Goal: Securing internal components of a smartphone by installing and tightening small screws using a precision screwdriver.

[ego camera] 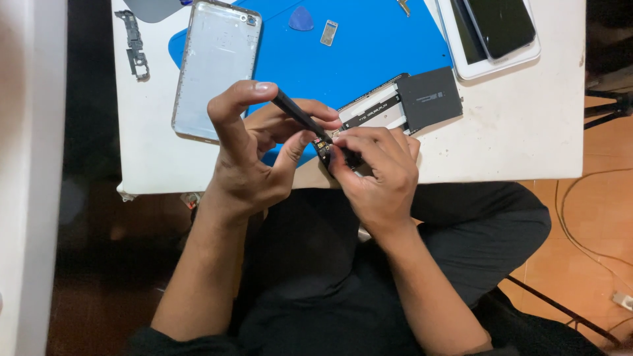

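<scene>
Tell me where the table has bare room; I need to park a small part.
Bare white table right of the opened phone, below the white tray. Blue mat has room mid-way. Crowded around both hands and the silver back cover.

White desk (514, 142), top seen from above, near edge running along the person's lap. Blue work mat (369, 56) lies on it, covering the far middle. Silver phone back cover (214, 69) rests half on the mat, half on bare desk at left. Dark metal bracket (135, 45) on bare desk at far left. Blue pick (301, 20) and small metal plate (328, 33) on the mat. Opened phone body (402, 105) with black battery straddles the mat's edge. White tablet (484, 62) at far right, dark phone (501, 25) on top.
</scene>
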